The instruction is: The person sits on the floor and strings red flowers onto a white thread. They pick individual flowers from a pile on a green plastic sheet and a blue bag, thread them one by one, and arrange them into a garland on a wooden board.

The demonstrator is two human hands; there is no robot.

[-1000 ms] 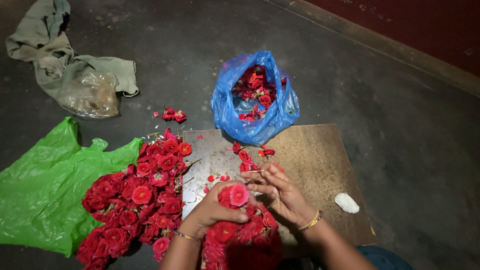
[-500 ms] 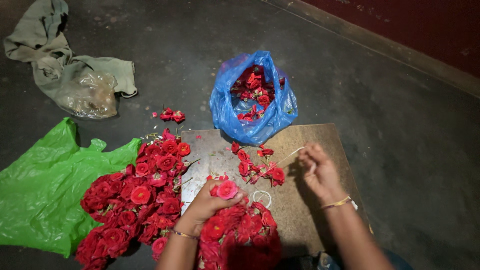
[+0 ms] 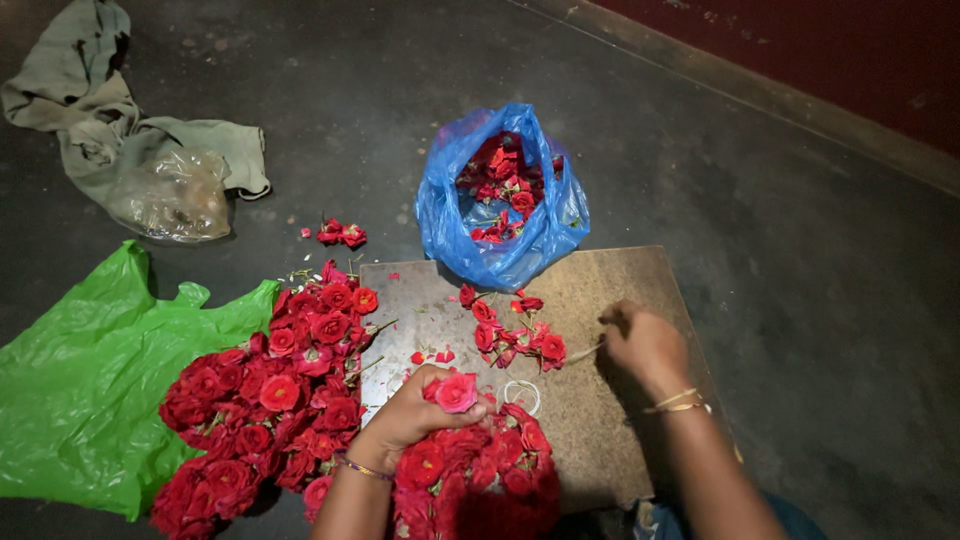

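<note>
Left hand (image 3: 405, 420) pinches red rose head (image 3: 455, 392) over strung roses (image 3: 470, 475); right hand (image 3: 640, 340), well apart, closed on thread (image 3: 583, 352). Rose looks light, soft, bruisable; grip base, not petals.

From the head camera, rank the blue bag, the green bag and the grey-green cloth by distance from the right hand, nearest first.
1. Blue bag, just beyond the right hand, toward the left.
2. Green bag, far left, past the rose pile.
3. Grey-green cloth, top left corner.
</note>
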